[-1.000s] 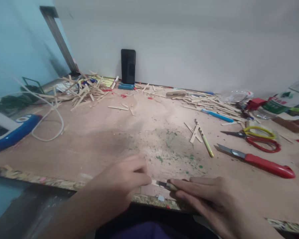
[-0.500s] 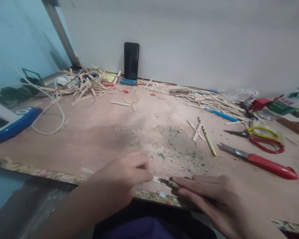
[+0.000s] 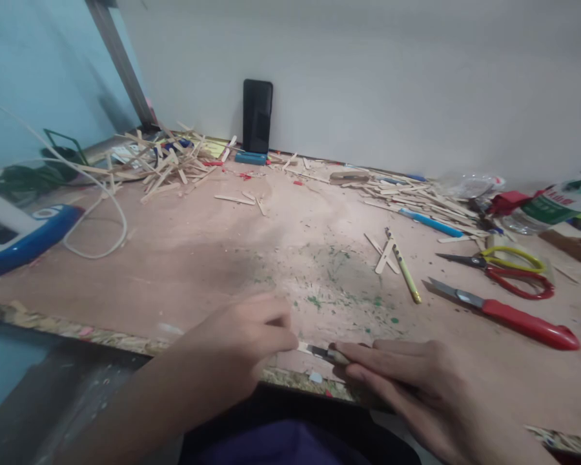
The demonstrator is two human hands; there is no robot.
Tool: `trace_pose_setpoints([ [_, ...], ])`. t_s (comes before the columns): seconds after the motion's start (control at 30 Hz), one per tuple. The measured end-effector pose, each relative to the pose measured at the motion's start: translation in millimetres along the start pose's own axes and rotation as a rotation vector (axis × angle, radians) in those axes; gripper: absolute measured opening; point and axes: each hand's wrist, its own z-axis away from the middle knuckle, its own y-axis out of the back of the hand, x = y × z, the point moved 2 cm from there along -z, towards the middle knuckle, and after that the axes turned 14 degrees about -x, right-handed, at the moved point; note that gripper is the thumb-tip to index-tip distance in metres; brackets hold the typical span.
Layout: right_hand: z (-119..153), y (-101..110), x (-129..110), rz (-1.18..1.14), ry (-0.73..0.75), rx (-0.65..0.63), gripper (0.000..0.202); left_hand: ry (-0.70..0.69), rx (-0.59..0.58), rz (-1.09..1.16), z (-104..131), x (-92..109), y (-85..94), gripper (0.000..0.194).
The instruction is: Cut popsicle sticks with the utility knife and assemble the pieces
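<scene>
A phone [image 3: 257, 116] stood upright in a blue holder [image 3: 250, 158] at the back of the table [image 3: 174, 258], near the wall [image 3: 368, 77]. In front of the phone and well apart from it, at the table's near edge, the left hand [image 3: 246, 345] had its thumb and fingers pinched together on a thin wooden stick [image 3: 302, 347], most of which the hand hid. The stick lay slightly right of the phone's line. Farther right of that line, the right hand [image 3: 416, 381] was closed around the short handle of a small knife [image 3: 337, 356]. Its dark blade pointed toward the left hand and lay over the stick; how deep it bit was too small to tell.

Green scraps [image 3: 314, 301] were scattered between the phone and the hands, a little to the phone's right. Farther right of the phone, and nearer the person than it, lay a yellow pencil [image 3: 407, 274], then a red-handled knife [image 3: 525, 323] with scissors [image 3: 518, 268] just behind it. A blue pen [image 3: 430, 223] also lay right of the phone, against a heap of sticks. Left of the phone were another pile of sticks [image 3: 164, 171] and a white cord [image 3: 124, 223].
</scene>
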Motion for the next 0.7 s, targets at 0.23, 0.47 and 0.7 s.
trace_pose_setpoints([
  [0.23, -1.2, 0.4, -1.4, -0.002, -0.004, -0.006, 0.03, 0.01, -0.008, -0.001, 1.0, -0.6, -0.8, 0.031],
  [0.47, 0.0, 1.4, 0.1, -0.016, -0.004, -0.013, 0.033, 0.012, -0.001, -0.018, 0.2, 1.7, 0.5, 0.033],
  [0.7, 2.1, 0.7, 0.0, -0.001, -0.031, -0.024, 0.032, -0.007, 0.008, -0.024, 1.0, 1.1, 0.1, 0.033],
])
